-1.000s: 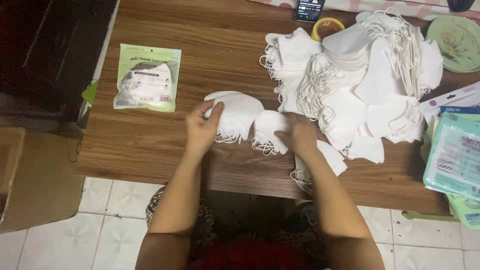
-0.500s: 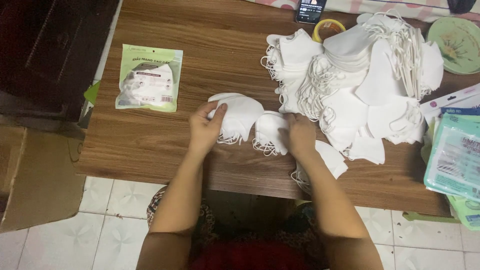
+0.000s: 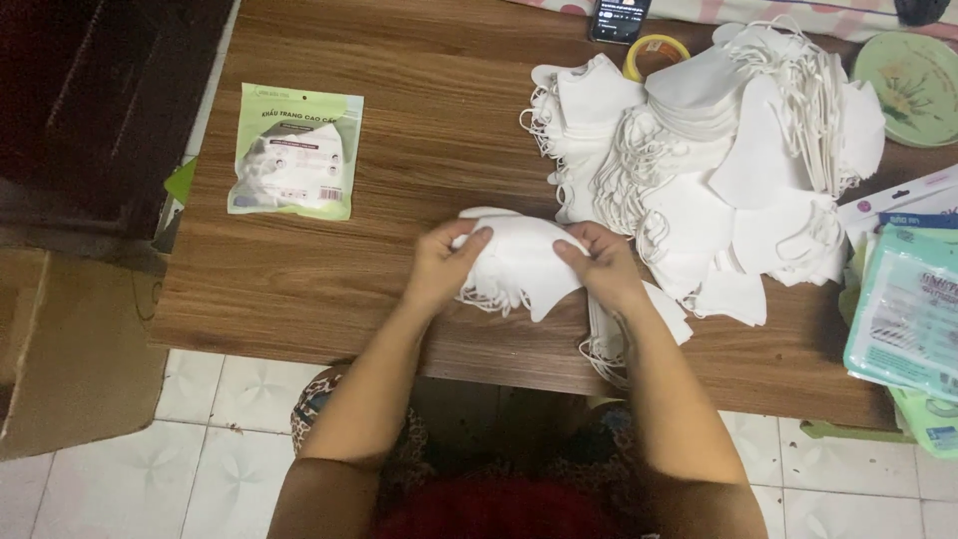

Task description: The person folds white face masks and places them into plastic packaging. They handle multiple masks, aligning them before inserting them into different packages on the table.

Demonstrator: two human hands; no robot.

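I see a small stack of white face masks [image 3: 521, 262] pinched between both hands, low over the front part of the wooden table [image 3: 439, 130]. My left hand [image 3: 444, 265] grips the stack's left end, fingers curled over the top edge. My right hand [image 3: 599, 265] clamps the right end, thumb on top. Both hands are closed on the same stack, one at each side, with the masks bridging the gap. Ear loops dangle under the stack toward the table edge.

Just right of my right hand, a few more masks [image 3: 649, 314] lie flat at the table edge, partly under my forearm. Behind them, a big loose pile of white masks [image 3: 718, 150] covers the right rear of the table, loops tangled.

Containers: a sealed green-and-white mask packet [image 3: 295, 152] lies flat at the left rear, well apart from the hands; a white mask shows through its window. At the right edge there's a stack of teal and blue packets [image 3: 903, 309]; I can't tell their contents. A yellow tape roll [image 3: 654, 52] and a phone [image 3: 619, 18] sit at the back, and a green patterned plate [image 3: 916, 85] at the far right corner.
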